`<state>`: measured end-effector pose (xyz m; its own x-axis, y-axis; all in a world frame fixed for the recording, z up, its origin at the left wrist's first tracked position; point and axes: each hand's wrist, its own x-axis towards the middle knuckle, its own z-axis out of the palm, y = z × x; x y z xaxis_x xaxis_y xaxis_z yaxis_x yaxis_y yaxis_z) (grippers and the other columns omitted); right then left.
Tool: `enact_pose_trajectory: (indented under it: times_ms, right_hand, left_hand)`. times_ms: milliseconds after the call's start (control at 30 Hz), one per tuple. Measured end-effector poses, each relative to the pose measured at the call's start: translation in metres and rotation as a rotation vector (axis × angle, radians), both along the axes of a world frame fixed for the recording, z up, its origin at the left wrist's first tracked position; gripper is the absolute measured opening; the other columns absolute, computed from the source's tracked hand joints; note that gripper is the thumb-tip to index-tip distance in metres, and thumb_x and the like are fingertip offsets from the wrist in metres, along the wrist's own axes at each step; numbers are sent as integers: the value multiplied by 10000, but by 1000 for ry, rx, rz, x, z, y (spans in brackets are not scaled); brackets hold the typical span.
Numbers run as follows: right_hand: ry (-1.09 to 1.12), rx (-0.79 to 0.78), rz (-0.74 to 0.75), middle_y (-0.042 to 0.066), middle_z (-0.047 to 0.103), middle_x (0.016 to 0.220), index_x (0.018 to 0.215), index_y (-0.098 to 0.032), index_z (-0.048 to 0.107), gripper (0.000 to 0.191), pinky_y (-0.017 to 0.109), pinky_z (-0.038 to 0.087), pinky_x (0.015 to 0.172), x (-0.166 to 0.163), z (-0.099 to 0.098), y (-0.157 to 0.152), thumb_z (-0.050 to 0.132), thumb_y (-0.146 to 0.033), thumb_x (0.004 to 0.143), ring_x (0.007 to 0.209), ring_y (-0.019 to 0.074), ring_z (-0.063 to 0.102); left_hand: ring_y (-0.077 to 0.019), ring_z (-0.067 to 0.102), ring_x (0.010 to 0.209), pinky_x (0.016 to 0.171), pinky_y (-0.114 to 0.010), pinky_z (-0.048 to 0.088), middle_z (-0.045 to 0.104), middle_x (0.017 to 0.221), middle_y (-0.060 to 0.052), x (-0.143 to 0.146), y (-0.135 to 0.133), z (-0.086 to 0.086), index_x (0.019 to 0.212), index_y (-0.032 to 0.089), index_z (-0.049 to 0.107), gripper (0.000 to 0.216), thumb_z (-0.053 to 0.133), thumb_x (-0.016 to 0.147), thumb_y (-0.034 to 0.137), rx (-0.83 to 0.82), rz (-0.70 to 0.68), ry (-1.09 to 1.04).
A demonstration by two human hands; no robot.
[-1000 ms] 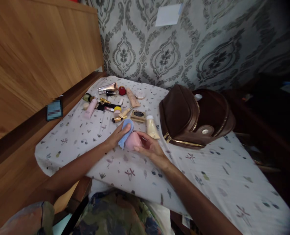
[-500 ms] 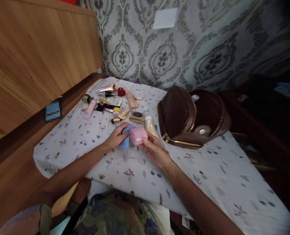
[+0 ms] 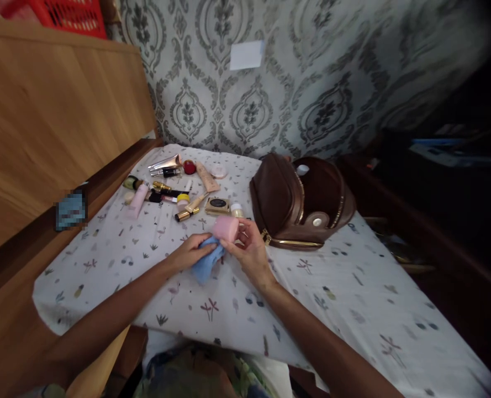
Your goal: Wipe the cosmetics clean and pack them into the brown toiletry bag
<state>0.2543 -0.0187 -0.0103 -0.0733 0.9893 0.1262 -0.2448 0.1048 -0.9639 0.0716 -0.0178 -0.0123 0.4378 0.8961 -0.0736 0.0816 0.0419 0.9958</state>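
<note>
A pink rounded jar (image 3: pixel 226 228) is gripped by my right hand (image 3: pixel 249 250), with the fingers along its right side and the thumb below. My left hand (image 3: pixel 190 251) pinches a blue cloth (image 3: pixel 207 264), which touches the lower left of the jar. Just behind the jar is a cream-coloured bottle with a white cap (image 3: pixel 237 210), partly hidden. Near it lies a gold compact box with a dark oval (image 3: pixel 217 205). To the left are a gold and black tube (image 3: pixel 186 214) and a small yellow-lidded jar (image 3: pixel 183 200).
An open brown leather bag (image 3: pixel 278 193) stands at the right on the patterned tablecloth (image 3: pixel 146 282). Several cosmetics, including a pink tube (image 3: pixel 137 200), a beige tube (image 3: pixel 207 178) and a round red case (image 3: pixel 189 167), lie at the back left. A wooden panel (image 3: pixel 63 99) borders the left.
The pink jar has been turned in my right hand, and the cloth has shifted to its lower left side. The camera view has swung, so the scene sits further left.
</note>
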Motion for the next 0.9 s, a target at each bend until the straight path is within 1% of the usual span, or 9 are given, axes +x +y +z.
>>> enact_pose_trajectory:
  times_ms: [100, 167, 300, 400, 500, 567, 667, 767, 900]
  right_hand:
    - [-69, 38, -50, 5, 616, 983, 1080, -290, 539, 623, 282, 490, 685, 5, -5, 5, 899, -327, 572, 867, 190, 602]
    - [-126, 63, -70, 17, 627, 992, 1093, -278, 550, 596, 300, 496, 716, 8, -9, 7, 881, -340, 601, 883, 201, 600]
    - [-275, 116, -101, 31, 646, 1027, 1091, -263, 599, 551, 360, 499, 819, 12, -11, 10, 865, -276, 609, 934, 232, 601]
    - [-322, 137, -97, 31, 648, 1062, 1081, -258, 640, 611, 390, 486, 881, 12, -9, 8, 891, -207, 526, 973, 251, 608]
    - [-278, 96, 5, 21, 652, 1034, 1098, -255, 651, 639, 354, 504, 793, 9, -7, 5, 903, -247, 511, 931, 235, 617]
    - [-212, 50, 88, 8, 652, 979, 1130, -249, 639, 662, 307, 500, 695, 7, -6, 3, 904, -297, 525, 863, 206, 618]
    - [-178, 88, 63, 7, 652, 1009, 1161, -237, 618, 695, 273, 499, 681, 8, -2, 2, 906, -303, 532, 876, 185, 616]
    - [-272, 219, -85, 29, 647, 1092, 1165, -220, 614, 668, 307, 510, 797, 14, 6, 2, 899, -272, 563, 959, 196, 613]
    - [-402, 330, -172, 44, 629, 1106, 1155, -221, 606, 630, 349, 499, 904, 30, 26, 1, 895, -290, 600, 1019, 217, 605]
  left_hand:
    - [-145, 577, 605, 552, -239, 472, 664, 697, -7, 1, -4, 7, 830, 166, 682, 431, 680, 797, 596, 15, 47, 40]
    - [-148, 567, 615, 556, -239, 469, 642, 670, 2, 2, -5, 9, 787, 173, 690, 406, 700, 783, 579, 70, 163, 70]
    - [-178, 625, 689, 598, -255, 512, 698, 762, -15, 4, -2, 9, 849, 176, 722, 450, 805, 655, 573, -8, 404, -4]
    - [-161, 612, 600, 521, -248, 500, 701, 727, 0, 4, 3, 10, 882, 178, 724, 550, 854, 547, 595, -114, 526, -102]
    - [-152, 606, 550, 471, -231, 485, 693, 670, 18, 3, 6, 10, 854, 193, 721, 570, 881, 477, 590, -160, 608, -148]
    - [-187, 668, 650, 538, -249, 537, 731, 735, 2, 3, 7, 7, 871, 206, 732, 561, 874, 488, 589, -135, 621, -122]
    - [-269, 702, 956, 819, -325, 584, 774, 946, -50, 4, 6, -2, 910, 201, 749, 599, 841, 512, 639, -28, 575, -50]
    - [-321, 620, 1184, 1081, -412, 454, 757, 1101, -87, 8, 7, -10, 947, 186, 759, 656, 797, 540, 700, 64, 517, 34]
    - [-330, 571, 1257, 1150, -463, 370, 735, 1171, -89, 14, 15, -1, 1036, 204, 755, 656, 736, 628, 718, 154, 425, 116]
